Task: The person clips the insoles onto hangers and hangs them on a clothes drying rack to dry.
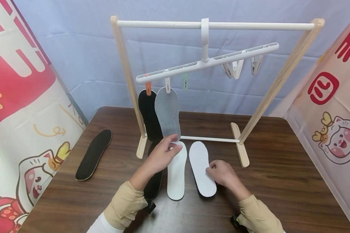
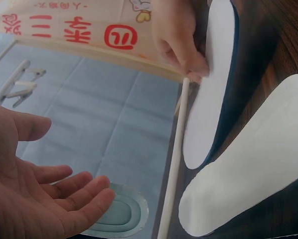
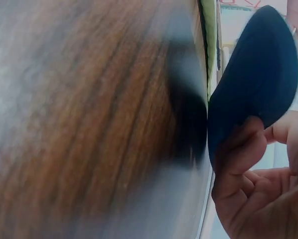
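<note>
My left hand (image 1: pixel 174 144) reaches up to the heel of a grey insole (image 1: pixel 167 111) that hangs from a clip on the white hanger (image 1: pixel 207 61). In the left wrist view this hand (image 2: pixel 74 162) lies open with relaxed fingers, its fingertips next to the grey heel (image 2: pixel 120 215). My right hand (image 1: pixel 212 167) pinches the side edge of a white insole (image 1: pixel 199 161) on the table and tilts it, so its dark underside (image 3: pixel 253 84) shows in the right wrist view. A second white insole (image 1: pixel 177 176) lies just left of it.
A black insole (image 1: pixel 148 111) hangs behind the grey one. Another black insole (image 1: pixel 94 154) lies at the left of the brown table (image 1: pixel 280 181), and one more (image 1: pixel 154 185) lies under my left forearm. The wooden rack (image 1: pixel 125 77) stands mid-table, its low white rod (image 1: pixel 210 139) beyond the insoles. Printed banners flank both sides.
</note>
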Tool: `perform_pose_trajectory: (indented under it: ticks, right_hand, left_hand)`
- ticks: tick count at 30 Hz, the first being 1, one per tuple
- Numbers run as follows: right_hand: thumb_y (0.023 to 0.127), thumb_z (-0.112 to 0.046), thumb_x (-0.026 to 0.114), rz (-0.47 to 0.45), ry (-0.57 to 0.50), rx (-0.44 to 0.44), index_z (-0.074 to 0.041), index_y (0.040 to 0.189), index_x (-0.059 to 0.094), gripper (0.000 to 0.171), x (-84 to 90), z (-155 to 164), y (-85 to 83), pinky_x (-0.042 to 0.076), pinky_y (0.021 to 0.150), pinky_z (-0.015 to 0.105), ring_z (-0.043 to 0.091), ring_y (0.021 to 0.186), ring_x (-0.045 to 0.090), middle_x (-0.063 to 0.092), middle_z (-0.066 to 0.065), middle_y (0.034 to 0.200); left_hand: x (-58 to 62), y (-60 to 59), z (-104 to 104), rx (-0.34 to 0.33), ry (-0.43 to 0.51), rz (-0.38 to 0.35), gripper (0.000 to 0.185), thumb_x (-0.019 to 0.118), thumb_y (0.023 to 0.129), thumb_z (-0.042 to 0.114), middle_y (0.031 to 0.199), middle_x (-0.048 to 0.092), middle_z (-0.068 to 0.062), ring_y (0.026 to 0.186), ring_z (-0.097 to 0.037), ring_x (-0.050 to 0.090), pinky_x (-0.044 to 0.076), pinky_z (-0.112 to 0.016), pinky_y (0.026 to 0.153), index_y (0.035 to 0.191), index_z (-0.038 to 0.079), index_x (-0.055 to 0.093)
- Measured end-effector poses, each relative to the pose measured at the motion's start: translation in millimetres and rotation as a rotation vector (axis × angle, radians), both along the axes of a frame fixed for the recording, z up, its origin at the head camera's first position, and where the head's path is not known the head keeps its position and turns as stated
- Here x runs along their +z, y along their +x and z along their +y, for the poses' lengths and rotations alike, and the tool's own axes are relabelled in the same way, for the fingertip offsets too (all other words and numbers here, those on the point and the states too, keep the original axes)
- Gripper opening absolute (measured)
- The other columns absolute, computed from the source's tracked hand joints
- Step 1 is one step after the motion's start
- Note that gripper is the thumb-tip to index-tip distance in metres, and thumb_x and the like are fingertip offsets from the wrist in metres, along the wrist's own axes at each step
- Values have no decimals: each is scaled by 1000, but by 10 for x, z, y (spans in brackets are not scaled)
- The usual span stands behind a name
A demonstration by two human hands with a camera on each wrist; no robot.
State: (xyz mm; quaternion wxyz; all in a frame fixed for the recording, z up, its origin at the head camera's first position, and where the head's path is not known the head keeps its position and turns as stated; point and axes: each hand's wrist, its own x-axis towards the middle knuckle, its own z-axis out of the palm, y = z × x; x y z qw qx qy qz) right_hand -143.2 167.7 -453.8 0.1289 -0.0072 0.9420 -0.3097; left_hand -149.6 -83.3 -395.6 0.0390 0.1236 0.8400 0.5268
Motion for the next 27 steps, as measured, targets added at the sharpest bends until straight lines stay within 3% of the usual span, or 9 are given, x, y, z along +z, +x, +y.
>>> perform_pose_trajectory:
  ticks: [6,8,16,22,27]
  right_hand:
    - [86,-17,55,-8,0,-22,-9,79,60,12,25,23,18,40,52,29,16,50,54,55,1,58]
    - [86,-17,55,3,7,-14,-10,78,55,11,35,27,22,38,53,29,16,53,52,52,1,60]
    - [88,-15,53,63,-26,-22,-9,89,53,6,43,44,23,36,62,32,20,72,48,47,2,75]
    - [86,-10,53,97,-58,-29,-2,105,59,21,27,63,19,41,70,32,21,80,53,52,2,81]
    - [83,-9,58,116,-75,-34,-3,103,56,20,22,79,17,42,71,32,20,79,54,53,2,82]
  left_hand:
    - [19,-9,5,-8,7,-8,52,57,104,26,148,50,-16,129,-33,56,44,-51,107,147,0,46]
    - [27,-9,7,-10,11,-9,52,57,104,26,148,50,-17,130,-33,56,44,-51,107,147,0,46]
    - [66,-7,12,-16,24,-5,52,56,104,25,149,49,-15,130,-32,56,44,-51,106,148,1,46]
    - [84,-12,19,-24,27,0,51,56,104,24,150,49,-16,131,-32,55,43,-50,108,149,1,44]
    - [94,-21,26,-25,21,3,52,56,104,24,150,49,-15,131,-31,55,43,-49,108,149,1,44]
